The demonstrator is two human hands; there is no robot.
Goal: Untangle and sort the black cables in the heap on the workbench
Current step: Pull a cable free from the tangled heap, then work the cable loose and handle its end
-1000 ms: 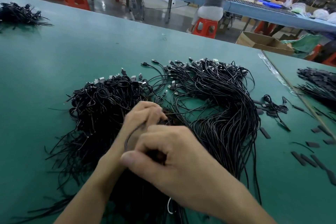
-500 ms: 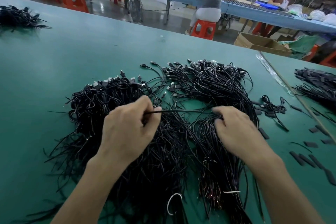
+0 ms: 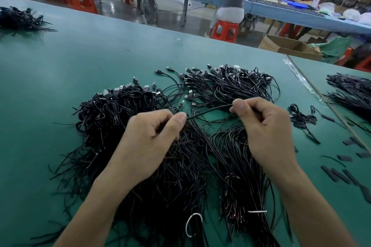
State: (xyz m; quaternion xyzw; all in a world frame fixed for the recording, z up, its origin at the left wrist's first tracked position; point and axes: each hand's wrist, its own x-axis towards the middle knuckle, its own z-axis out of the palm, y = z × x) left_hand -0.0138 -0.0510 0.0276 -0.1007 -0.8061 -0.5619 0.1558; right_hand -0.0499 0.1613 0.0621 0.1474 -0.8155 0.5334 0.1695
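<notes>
The right hand [image 3: 267, 126], flat on the right pile [image 3: 230, 86] half a second ago, has come up and now pinches the same single cable [image 3: 208, 112] that the left hand [image 3: 148, 142] pinches between thumb and forefinger. The cable stretches between them above the table [image 3: 80, 62]. One strand is likely being drawn free, so the sorting goes cable by cable.

Counted:
- two hands
- one held cable
- two big piles in front, counting the left pile [image 3: 112, 118]
- two white ties [image 3: 193, 224]
- one small coil [image 3: 303, 118]
- two further heaps, far left [image 3: 18, 19] and right [image 3: 351, 94]

The short black pieces [image 3: 339, 175] number perhaps a dozen; blur prevents an exact count.
</notes>
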